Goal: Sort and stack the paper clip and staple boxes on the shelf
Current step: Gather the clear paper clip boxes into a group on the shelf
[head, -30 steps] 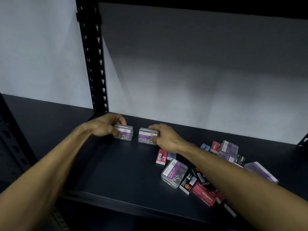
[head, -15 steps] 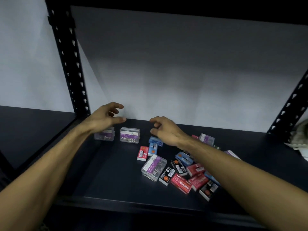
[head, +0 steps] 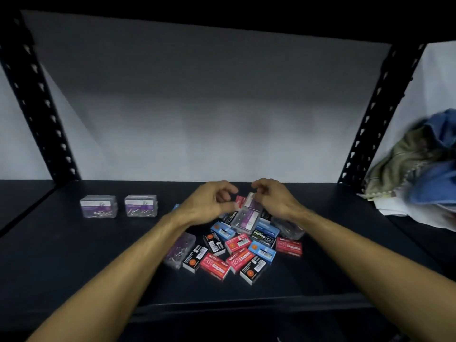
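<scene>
Two clear paper clip boxes stand side by side at the back left of the dark shelf. A pile of red, blue and black staple boxes lies in the middle. A third clear paper clip box sits tilted on top of the pile. My right hand pinches its far end. My left hand hovers just left of it, fingers loosely curled, thumb near its corner. Another clear box lies partly under my left forearm.
Black perforated posts rise at the left and right. The upper shelf hangs overhead. Bundled clothes lie beyond the right post. A dark clear box sits at the pile's right side. The shelf's front lip runs below.
Both hands let go of the two clear boxes at the left and moved right to the pile. The view swung right. My right hand took hold of a third clear box.
</scene>
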Action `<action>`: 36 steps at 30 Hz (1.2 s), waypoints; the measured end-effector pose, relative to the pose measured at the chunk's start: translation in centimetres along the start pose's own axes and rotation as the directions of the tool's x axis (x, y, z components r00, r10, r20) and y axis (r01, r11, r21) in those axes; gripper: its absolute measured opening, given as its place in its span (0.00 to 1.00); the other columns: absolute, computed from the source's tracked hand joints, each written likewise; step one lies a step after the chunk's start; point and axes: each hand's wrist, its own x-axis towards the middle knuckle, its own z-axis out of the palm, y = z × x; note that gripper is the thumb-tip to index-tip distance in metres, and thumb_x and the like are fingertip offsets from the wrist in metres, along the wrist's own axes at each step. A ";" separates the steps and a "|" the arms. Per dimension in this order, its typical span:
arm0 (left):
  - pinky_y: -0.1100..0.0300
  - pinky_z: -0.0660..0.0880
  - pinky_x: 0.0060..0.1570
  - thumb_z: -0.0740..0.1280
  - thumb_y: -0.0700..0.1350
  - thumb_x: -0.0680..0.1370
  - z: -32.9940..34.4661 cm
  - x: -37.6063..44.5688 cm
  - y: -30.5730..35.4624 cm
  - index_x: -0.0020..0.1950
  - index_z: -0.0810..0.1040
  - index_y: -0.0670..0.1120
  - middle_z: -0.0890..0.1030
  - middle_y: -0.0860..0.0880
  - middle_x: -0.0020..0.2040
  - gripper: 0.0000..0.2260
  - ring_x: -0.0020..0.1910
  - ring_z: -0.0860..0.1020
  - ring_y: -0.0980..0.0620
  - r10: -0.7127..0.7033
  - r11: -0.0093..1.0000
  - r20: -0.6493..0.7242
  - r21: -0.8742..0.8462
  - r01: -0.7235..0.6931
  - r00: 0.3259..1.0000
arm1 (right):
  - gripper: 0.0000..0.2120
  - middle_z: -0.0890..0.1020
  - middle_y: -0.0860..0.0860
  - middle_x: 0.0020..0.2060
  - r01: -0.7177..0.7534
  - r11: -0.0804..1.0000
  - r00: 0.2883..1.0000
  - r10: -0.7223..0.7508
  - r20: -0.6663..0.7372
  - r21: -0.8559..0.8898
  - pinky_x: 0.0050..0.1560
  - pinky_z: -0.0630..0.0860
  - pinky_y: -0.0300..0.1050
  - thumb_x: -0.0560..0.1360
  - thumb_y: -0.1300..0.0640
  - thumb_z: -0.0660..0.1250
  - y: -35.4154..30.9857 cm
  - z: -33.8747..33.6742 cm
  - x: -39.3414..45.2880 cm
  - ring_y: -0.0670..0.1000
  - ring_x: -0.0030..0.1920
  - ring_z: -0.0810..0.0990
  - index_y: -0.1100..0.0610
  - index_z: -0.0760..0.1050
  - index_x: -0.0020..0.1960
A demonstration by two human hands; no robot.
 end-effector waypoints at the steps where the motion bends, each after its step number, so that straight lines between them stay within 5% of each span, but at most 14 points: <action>1: 0.60 0.77 0.48 0.73 0.51 0.75 0.8 0.0 0.2 0.60 0.78 0.53 0.79 0.54 0.50 0.15 0.50 0.80 0.55 -0.008 1.000 0.032 0.028 0.007 0.999 | 0.18 0.78 0.49 0.57 -0.007 1.000 1.000 0.007 -0.003 0.001 0.49 0.73 0.39 0.79 0.54 0.66 0.3 0.0 0.0 0.48 0.55 0.78 0.53 0.74 0.68; 5: 0.66 0.73 0.41 0.73 0.57 0.73 3.3 0.4 1.2 0.62 0.76 0.53 0.78 0.59 0.47 0.20 0.44 0.78 0.61 -0.030 0.982 0.093 0.190 0.012 0.995 | 0.21 0.76 0.50 0.66 -0.007 1.000 0.999 0.007 0.032 0.011 0.51 0.74 0.39 0.78 0.52 0.67 1.4 -0.2 0.0 0.48 0.59 0.77 0.52 0.73 0.70; 8: 0.58 0.77 0.49 0.73 0.65 0.68 4.2 0.7 1.6 0.63 0.75 0.55 0.76 0.55 0.50 0.27 0.47 0.78 0.56 -0.060 0.936 0.094 0.353 0.023 0.994 | 0.25 0.75 0.50 0.67 -0.010 1.000 0.994 0.008 0.107 0.019 0.45 0.75 0.36 0.77 0.51 0.68 1.7 0.1 0.2 0.45 0.55 0.78 0.51 0.70 0.73; 11: 0.51 0.79 0.52 0.72 0.66 0.66 4.6 1.1 1.8 0.64 0.73 0.54 0.77 0.52 0.53 0.30 0.49 0.80 0.53 -0.123 0.902 0.121 0.428 0.060 0.985 | 0.28 0.75 0.50 0.67 -0.037 0.999 0.985 0.033 0.169 0.022 0.50 0.80 0.43 0.76 0.50 0.69 2.0 0.2 0.3 0.45 0.52 0.80 0.49 0.67 0.75; 16: 0.55 0.82 0.47 0.75 0.52 0.70 4.2 1.5 2.3 0.68 0.70 0.49 0.78 0.50 0.53 0.29 0.44 0.82 0.52 -0.194 0.921 0.198 0.375 0.108 0.961 | 0.32 0.74 0.52 0.65 -0.065 0.997 0.978 0.055 0.201 0.044 0.45 0.81 0.42 0.75 0.52 0.71 2.6 -0.4 0.4 0.46 0.49 0.82 0.49 0.63 0.76; 20: 0.64 0.78 0.41 0.75 0.45 0.72 3.6 1.6 2.6 0.76 0.62 0.49 0.70 0.50 0.59 0.36 0.48 0.79 0.51 -0.179 0.914 0.212 0.396 0.083 0.961 | 0.32 0.71 0.43 0.49 -0.099 0.995 0.973 0.090 0.210 0.033 0.36 0.74 0.36 0.76 0.53 0.71 3.3 -1.2 0.0 0.46 0.44 0.80 0.51 0.62 0.77; 22: 0.65 0.78 0.42 0.75 0.43 0.72 3.4 1.6 2.6 0.75 0.65 0.50 0.67 0.50 0.58 0.34 0.50 0.77 0.50 -0.170 0.909 0.221 0.412 0.065 0.960 | 0.32 0.69 0.42 0.48 -0.104 0.994 0.972 0.099 0.214 0.016 0.36 0.73 0.36 0.76 0.53 0.70 3.6 -1.3 0.0 0.46 0.43 0.79 0.52 0.62 0.77; 27: 0.62 0.79 0.47 0.76 0.41 0.70 3.0 1.8 2.6 0.67 0.69 0.53 0.66 0.51 0.57 0.29 0.51 0.75 0.52 -0.148 0.912 0.240 0.408 0.039 0.959 | 0.29 0.73 0.54 0.65 -0.072 0.997 0.966 0.075 0.246 -0.020 0.42 0.79 0.43 0.74 0.50 0.69 4.1 -1.5 -0.1 0.49 0.48 0.82 0.52 0.69 0.73; 31: 0.54 0.81 0.51 0.78 0.41 0.68 2.7 2.2 2.2 0.61 0.69 0.54 0.75 0.50 0.57 0.27 0.52 0.78 0.52 -0.127 0.934 0.290 0.358 0.016 0.949 | 0.26 0.70 0.47 0.59 -0.065 0.996 0.956 0.078 0.283 -0.055 0.43 0.72 0.41 0.77 0.52 0.65 3.9 -2.2 -0.8 0.44 0.49 0.76 0.50 0.66 0.74; 36: 0.54 0.81 0.51 0.75 0.39 0.72 2.7 2.5 1.8 0.58 0.70 0.54 0.78 0.53 0.54 0.21 0.51 0.80 0.53 -0.102 0.978 0.259 0.202 0.050 0.960 | 0.20 0.76 0.46 0.53 -0.114 0.993 0.950 0.117 0.291 -0.028 0.46 0.77 0.46 0.75 0.50 0.69 4.4 -3.0 -1.0 0.48 0.49 0.80 0.46 0.69 0.65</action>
